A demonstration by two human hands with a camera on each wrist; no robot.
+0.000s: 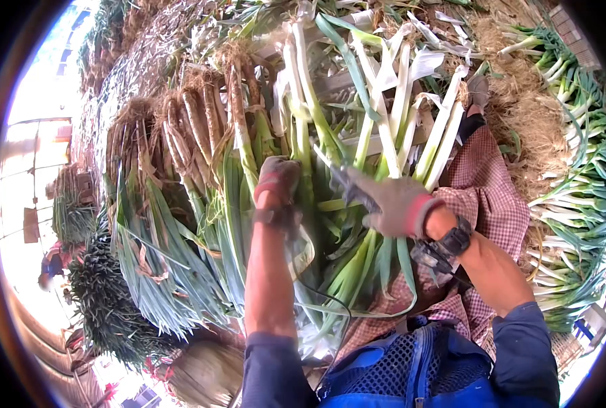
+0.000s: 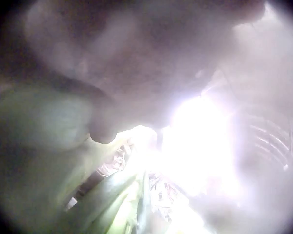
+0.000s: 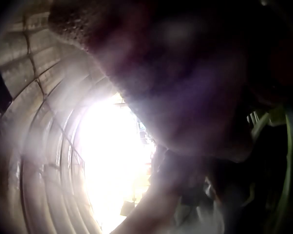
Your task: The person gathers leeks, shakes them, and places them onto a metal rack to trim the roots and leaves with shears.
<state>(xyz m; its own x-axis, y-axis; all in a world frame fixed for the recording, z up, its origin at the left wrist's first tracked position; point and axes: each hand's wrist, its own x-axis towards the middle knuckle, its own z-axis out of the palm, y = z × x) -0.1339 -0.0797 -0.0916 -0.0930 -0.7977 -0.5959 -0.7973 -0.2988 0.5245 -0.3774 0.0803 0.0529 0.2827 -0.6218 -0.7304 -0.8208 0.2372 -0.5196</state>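
My gloved left hand (image 1: 278, 178) grips a leek (image 1: 243, 146) by its stalk, beside a row of leeks with brown roots. In the left wrist view the hand (image 2: 132, 58) is a blur above green stalks (image 2: 119, 209). To the right, my gloved right hand (image 1: 398, 204) pinches a slim dark tool (image 1: 355, 188) with a pale, narrow tip, over the leaves of peeled leeks (image 1: 446, 139). The right wrist view shows that hand (image 3: 185, 87) dark and blurred, its fingertips hidden.
Unpeeled leeks with brown roots (image 1: 194, 129) lie on the left. Along the far right runs a curved row of white-stemmed leeks (image 1: 575, 170), beside a heap of root trimmings (image 1: 520, 122). A checked cloth (image 1: 490, 183) covers the lap. Dark green bundles (image 1: 106, 299) stand at lower left.
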